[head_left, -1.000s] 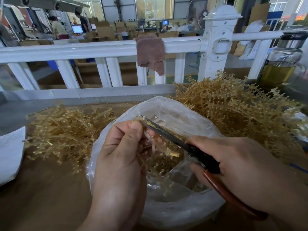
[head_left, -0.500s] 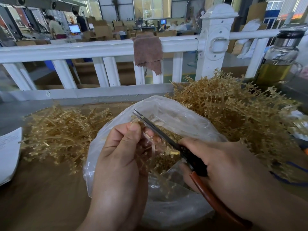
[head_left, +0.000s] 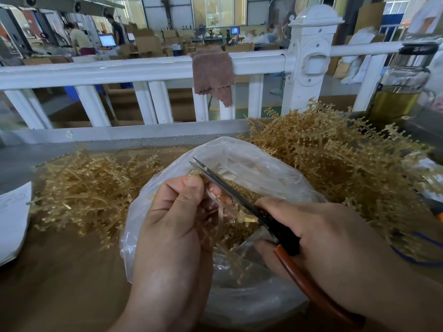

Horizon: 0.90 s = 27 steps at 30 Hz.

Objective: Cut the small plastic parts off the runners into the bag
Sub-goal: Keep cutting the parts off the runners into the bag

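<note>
Along the far edge of the bench (head_left: 60, 271) I see a white railing (head_left: 143, 68) with a brown cloth (head_left: 213, 73) draped over it. A glass bottle (head_left: 402, 92) of yellow liquid stands at the far right corner; paper (head_left: 12, 219) lies at the left edge.

Your black-bladed, red-brown-handled scissors (head_left: 263, 214); translucent amber plastic runners (head_left: 335, 164); clear plastic bag (head_left: 251, 164); brown table (head_left: 60, 271); mauve cloth (head_left: 213, 73).

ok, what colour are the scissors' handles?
Reddish-brown handle, black toward the pivot; best seen in the head view.
</note>
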Each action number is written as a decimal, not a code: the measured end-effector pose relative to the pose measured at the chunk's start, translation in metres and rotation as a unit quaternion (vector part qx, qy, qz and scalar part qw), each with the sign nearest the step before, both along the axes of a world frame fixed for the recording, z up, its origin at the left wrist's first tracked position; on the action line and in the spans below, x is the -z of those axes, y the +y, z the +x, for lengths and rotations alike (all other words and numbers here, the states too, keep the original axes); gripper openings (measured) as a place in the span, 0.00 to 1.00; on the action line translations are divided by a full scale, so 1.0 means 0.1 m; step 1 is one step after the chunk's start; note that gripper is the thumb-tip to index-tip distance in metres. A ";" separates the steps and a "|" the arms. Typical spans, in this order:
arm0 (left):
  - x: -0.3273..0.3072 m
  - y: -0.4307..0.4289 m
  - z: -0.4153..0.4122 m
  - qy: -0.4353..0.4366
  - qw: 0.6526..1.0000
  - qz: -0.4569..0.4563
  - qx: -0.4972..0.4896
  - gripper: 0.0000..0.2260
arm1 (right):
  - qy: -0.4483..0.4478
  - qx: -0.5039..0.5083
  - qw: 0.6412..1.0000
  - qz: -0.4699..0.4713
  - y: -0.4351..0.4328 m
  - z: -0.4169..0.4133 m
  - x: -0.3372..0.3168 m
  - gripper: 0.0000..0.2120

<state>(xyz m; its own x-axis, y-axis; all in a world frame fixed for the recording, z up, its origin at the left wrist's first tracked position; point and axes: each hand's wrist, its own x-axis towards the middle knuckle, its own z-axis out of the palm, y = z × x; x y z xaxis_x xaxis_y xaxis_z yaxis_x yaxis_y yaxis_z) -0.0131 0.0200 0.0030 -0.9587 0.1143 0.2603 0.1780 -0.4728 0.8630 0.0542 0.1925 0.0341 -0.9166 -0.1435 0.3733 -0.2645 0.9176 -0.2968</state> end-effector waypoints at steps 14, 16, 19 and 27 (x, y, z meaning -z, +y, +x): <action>-0.10 0.10 0.11 -0.047 0.997 0.064 -0.004 0.07 | -0.003 -0.007 1.000 -0.017 0.00 0.00 0.00 0.14; -0.10 0.10 0.11 -0.057 0.996 0.071 -0.002 0.08 | 0.001 -0.007 1.000 -0.022 -0.01 0.00 0.00 0.15; -0.09 0.11 0.10 -0.051 0.995 0.080 -0.003 0.06 | 0.012 -0.010 0.999 -0.028 -0.02 0.00 0.01 0.16; 0.00 0.03 0.03 0.003 1.000 -0.018 -0.024 0.09 | 0.033 0.012 0.999 -0.023 -0.09 0.01 0.03 0.14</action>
